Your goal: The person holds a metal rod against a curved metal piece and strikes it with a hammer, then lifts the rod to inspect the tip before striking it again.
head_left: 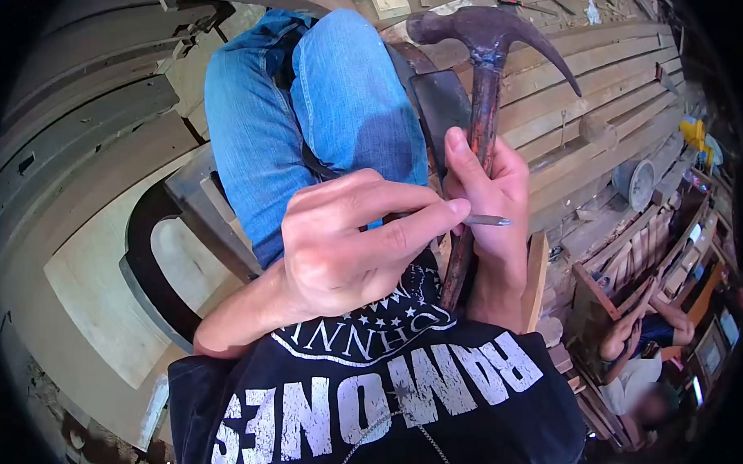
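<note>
A slim grey rod with a pointed tip (490,220) is pinched between the thumb and fingers of my left hand (339,237). The rod's point faces right, and the fingers hide most of its length. My right hand (497,191) is wrapped round the worn handle of a claw hammer (488,89). The hammer's rusty head is at the top, its claw curving to the right, and the lower handle passes behind the rod toward my shirt. In this view the rod's tip overlaps my right hand. Both hands are in front of my torso, above my jeans (350,94).
Long wooden planks (595,85) stretch along the right. On the left stands a chair with a dark curved armrest (148,264). A bucket (634,182) and a yellow tool (694,133) lie farther right. Another person (645,337) sits at the lower right among wood pieces.
</note>
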Available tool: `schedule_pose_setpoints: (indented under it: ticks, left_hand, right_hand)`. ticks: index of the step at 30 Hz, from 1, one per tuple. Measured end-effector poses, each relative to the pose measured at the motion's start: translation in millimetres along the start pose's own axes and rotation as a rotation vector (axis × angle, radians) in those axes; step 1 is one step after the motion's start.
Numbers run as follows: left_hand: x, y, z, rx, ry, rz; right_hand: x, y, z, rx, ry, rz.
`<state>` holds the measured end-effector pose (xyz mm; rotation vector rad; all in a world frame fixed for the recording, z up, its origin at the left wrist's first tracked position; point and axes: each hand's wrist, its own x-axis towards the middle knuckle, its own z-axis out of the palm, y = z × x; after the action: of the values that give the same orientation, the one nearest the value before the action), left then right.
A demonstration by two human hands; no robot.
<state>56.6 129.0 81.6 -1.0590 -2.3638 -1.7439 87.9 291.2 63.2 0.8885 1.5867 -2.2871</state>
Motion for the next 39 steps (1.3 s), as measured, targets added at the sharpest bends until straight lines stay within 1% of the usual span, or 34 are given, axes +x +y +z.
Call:
schedule_pose_setpoints:
  ticks: [25,27,29,32,33,35,37,39]
  left_hand:
    - [-1.1,-0.7,-4.8,-0.008,-0.043,0.006]
    - [-0.9,-3.1,-1.8,-0.026,-0.005,-0.009]
    - [-0.7,-5.5,0.1,-0.043,0.034,-0.017]
    - [1.4,-1.1,-0.5,-0.088,0.107,-0.230]
    - [1.2,-0.5,-4.2,-0.086,0.112,-0.218]
    - [-3.5,-3.3,-15.8,-0.156,0.023,-0.312]
    - [-9.1,-8.1,-24.4,-0.172,0.017,-0.311]
    - [-12.4,-13.6,-30.8,-0.159,0.033,-0.377]
  right_hand:
    - [1.2,-0.3,-2.4,-0.006,-0.034,0.041]
    - [0.6,-2.3,-1.1,-0.019,-0.030,0.045]
    - [0.3,-1.8,-1.2,-0.095,-0.016,0.028]
    - [0.2,-4.8,1.5,-0.057,-0.020,0.034]
    - [1.5,-5.5,0.9,-0.060,-0.023,0.022]
    - [4.1,-8.4,-3.3,0.014,-0.050,0.122]
    - [7.9,-13.0,-7.7,0.069,-0.075,0.134]
    - [14.7,-14.6,-18.4,0.274,-0.131,0.211]
